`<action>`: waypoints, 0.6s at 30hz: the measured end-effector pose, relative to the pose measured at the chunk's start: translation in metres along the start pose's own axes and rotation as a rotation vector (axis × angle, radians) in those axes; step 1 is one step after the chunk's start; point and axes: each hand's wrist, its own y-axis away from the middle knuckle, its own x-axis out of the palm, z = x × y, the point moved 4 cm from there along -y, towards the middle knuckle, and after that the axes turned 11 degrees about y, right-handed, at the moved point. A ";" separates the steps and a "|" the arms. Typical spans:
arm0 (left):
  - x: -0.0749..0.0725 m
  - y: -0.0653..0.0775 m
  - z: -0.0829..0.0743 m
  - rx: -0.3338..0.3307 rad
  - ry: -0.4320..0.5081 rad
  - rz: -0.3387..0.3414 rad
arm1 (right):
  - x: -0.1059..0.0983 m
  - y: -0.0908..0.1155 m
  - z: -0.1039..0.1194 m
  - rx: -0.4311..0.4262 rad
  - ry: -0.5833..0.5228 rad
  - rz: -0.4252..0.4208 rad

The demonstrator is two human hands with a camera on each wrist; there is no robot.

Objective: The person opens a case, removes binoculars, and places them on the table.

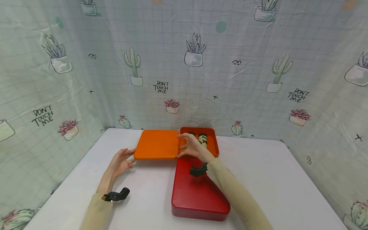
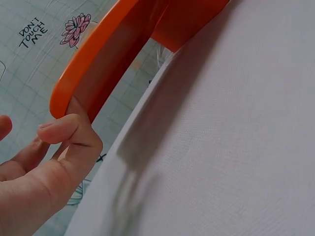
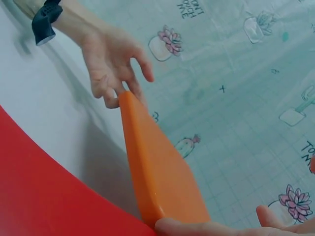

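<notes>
An orange lid (image 1: pixel 157 144) is held between the two hands, raised over the table at the back, left of the orange box (image 1: pixel 214 143). At its left near corner is my left hand (image 1: pixel 120 163), its bent fingers (image 2: pixel 74 130) hooked at the rim and inner side in the left wrist view. My right hand (image 1: pixel 193 147) grips the right edge with spread fingers, the thumb at the near corner. It partly hides the open orange box, where cream-and-black patterned cylinders (image 1: pixel 203 139) with dark ends lie.
A long red box (image 1: pixel 198 198) with rounded corners stands right in front of the orange box, under my right forearm. White table surface (image 1: pixel 264 179) extends to both sides. A cactus-print curtain (image 1: pixel 184 80) rises behind the table's back edge.
</notes>
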 end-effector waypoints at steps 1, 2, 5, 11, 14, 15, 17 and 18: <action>0.000 0.001 0.000 -0.004 0.003 -0.004 | 0.002 0.000 -0.001 -0.004 0.014 -0.008; -0.001 0.002 0.000 -0.004 0.004 -0.012 | 0.004 -0.001 -0.002 -0.010 0.025 -0.021; -0.001 0.004 -0.001 -0.009 0.007 -0.016 | 0.009 -0.001 -0.004 -0.021 0.048 -0.058; -0.004 0.008 -0.002 -0.027 0.007 -0.020 | 0.022 -0.001 -0.010 -0.030 0.072 -0.094; -0.007 0.009 -0.003 -0.026 0.015 -0.048 | 0.025 -0.004 -0.012 -0.036 0.081 -0.095; -0.008 0.010 -0.004 -0.028 0.016 -0.051 | 0.026 -0.005 -0.013 -0.031 0.081 -0.093; -0.010 0.011 -0.004 -0.029 0.019 -0.065 | 0.028 -0.007 -0.015 -0.019 0.076 -0.092; -0.011 0.011 -0.004 -0.030 0.020 -0.076 | 0.028 -0.009 -0.016 -0.014 0.078 -0.093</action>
